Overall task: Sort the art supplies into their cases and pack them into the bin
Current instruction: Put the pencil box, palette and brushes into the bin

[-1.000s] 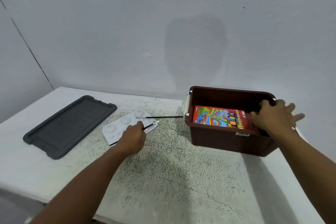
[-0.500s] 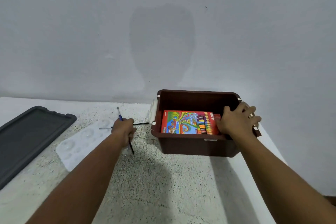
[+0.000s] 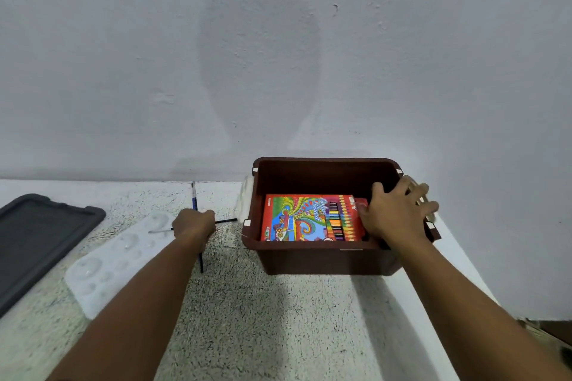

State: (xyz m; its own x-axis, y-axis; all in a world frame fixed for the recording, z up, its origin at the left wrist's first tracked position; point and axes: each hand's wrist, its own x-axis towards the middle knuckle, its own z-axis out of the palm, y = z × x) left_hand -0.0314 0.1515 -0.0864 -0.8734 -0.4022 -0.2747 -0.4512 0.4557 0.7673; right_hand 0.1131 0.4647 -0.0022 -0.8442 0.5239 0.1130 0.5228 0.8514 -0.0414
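— Where is everything, going by the bin [image 3: 322, 260]?

— The bin sits on the table [image 3: 247, 312] by the wall. Inside it lies the pencil box [image 3: 303, 219], flat. The right hand [image 3: 396, 216] rests on the bin's right rim, fingers spread.

— And the left hand [image 3: 194, 226]?

— Left of the bin, curled round a blue paintbrush [image 3: 195, 201] — upright. A second brush [image 3: 226, 221] lies under it, beside the bin. The white palette [image 3: 117, 260] is further left, then the grey lid [image 3: 40, 235].
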